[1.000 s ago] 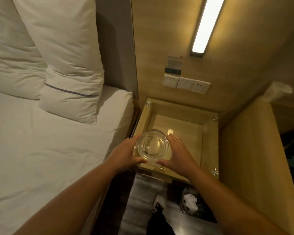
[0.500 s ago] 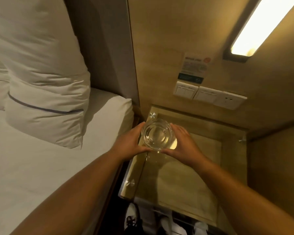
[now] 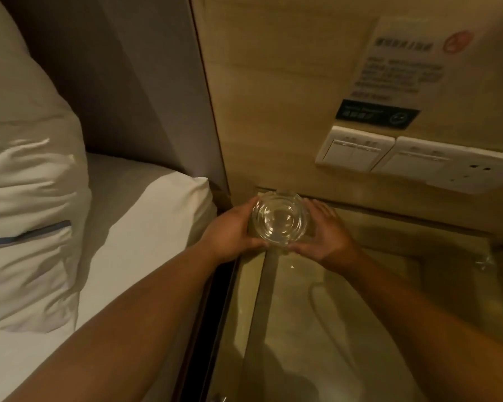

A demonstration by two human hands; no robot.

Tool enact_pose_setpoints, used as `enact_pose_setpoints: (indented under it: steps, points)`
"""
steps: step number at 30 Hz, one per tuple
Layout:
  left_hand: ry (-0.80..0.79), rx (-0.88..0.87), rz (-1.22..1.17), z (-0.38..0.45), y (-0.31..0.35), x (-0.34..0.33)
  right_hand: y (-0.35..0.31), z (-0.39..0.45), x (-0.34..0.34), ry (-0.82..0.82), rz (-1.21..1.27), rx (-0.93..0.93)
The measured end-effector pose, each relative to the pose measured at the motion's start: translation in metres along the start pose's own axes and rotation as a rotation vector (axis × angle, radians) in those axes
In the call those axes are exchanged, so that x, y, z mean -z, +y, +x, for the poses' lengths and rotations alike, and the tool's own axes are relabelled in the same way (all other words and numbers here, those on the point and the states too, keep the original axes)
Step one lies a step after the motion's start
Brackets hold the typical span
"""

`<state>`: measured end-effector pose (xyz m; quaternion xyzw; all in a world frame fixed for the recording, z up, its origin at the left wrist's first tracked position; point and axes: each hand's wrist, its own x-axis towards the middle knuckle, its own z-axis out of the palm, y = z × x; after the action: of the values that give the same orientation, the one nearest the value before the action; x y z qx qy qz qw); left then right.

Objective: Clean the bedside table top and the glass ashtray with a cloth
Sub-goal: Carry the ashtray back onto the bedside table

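Observation:
A round clear glass ashtray (image 3: 280, 219) is at the far left corner of the glass-topped bedside table (image 3: 325, 320), close to the wall. My left hand (image 3: 230, 232) grips its left side and my right hand (image 3: 325, 233) grips its right side. I cannot tell whether the ashtray touches the table top or hangs just above it. No cloth is in view.
The bed (image 3: 134, 236) with white pillows (image 3: 26, 204) lies close on the left, with a dark gap beside the table. The wooden wall behind carries light switches (image 3: 355, 149), a socket (image 3: 474, 172) and a notice (image 3: 401, 59).
Both hands have carried the ashtray from the table's near edge to its far left corner by the wall. The camera has moved in closer and lower.

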<state>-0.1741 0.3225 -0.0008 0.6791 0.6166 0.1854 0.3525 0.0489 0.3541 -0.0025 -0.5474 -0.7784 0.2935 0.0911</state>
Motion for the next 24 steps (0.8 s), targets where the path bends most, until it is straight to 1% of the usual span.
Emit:
enact_pose_setpoints:
  steps: [6, 11, 20, 24]
  points:
    - [0.014, -0.007, -0.028, 0.015, -0.014, -0.007, 0.006, 0.018, -0.008, -0.007, -0.034, -0.006]
    - [0.025, 0.011, -0.055, 0.018, -0.018, -0.006, 0.007, 0.023, -0.008, -0.002, 0.004, -0.004]
    - [-0.005, 0.038, -0.011, 0.021, -0.019, -0.005, 0.007, 0.025, -0.008, -0.031, -0.055, -0.017]
    - [0.003, 0.021, 0.002, 0.021, -0.018, -0.005, 0.009, 0.026, -0.009, -0.046, -0.066, -0.032]
